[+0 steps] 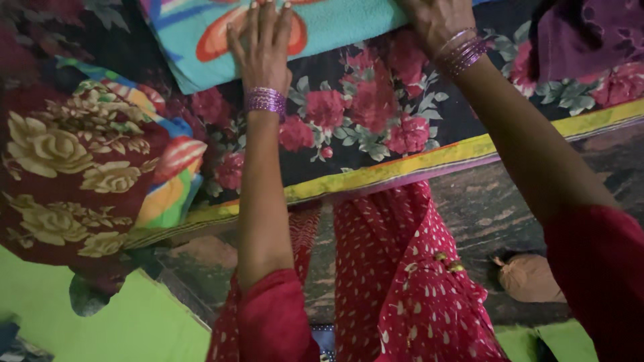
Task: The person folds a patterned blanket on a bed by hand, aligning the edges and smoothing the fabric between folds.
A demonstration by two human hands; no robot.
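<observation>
My left hand [261, 47] lies flat, fingers together, on a turquoise folded cloth [335, 23] with an orange and blue pattern at the top of the view. On the same cloth's right part rests my right hand [433, 20], partly cut off by the frame's top edge. Both wrists carry purple bangles. The cloth lies on a dark bedspread [362, 127] printed with red roses and edged in yellow.
A dark red blanket [74, 161] with cream flowers is bunched at the left over a multicoloured cloth. A purple cloth [590, 33] sits at the top right. Below are my red dotted garment [409, 281], a brown rounded object [530, 278] on the floor and green fabric [121, 322].
</observation>
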